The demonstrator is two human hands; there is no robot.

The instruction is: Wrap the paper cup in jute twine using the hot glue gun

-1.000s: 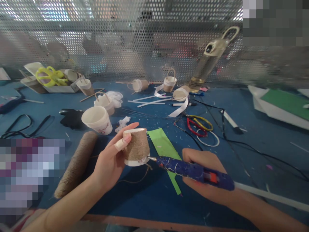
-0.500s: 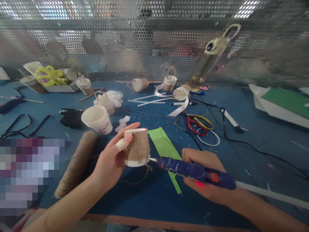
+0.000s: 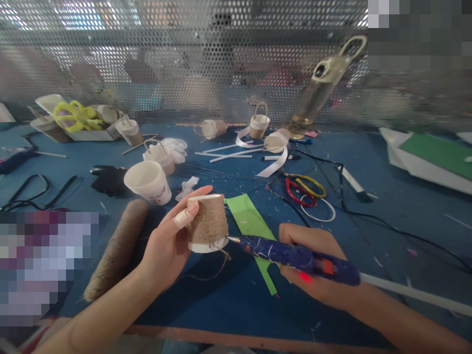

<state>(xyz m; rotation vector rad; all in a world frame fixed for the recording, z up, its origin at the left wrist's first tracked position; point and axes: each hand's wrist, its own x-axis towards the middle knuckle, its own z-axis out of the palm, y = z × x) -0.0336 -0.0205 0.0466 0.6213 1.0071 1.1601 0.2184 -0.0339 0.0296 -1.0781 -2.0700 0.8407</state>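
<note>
A twine-wrapped paper cup (image 3: 209, 221) is being held narrower end up, white band showing below. A blue hot glue gun (image 3: 287, 254), white glue stick (image 3: 413, 293) protruding behind, is pointing its nozzle (image 3: 233, 239) at the cup's lower edge.

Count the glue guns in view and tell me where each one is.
2: a blue glue gun in the right hand, and what looks like a second one lying at the far left edge, partly cut off. Others may be hidden.

Close head-worn view, forward and down over table (image 3: 236, 307)
</note>
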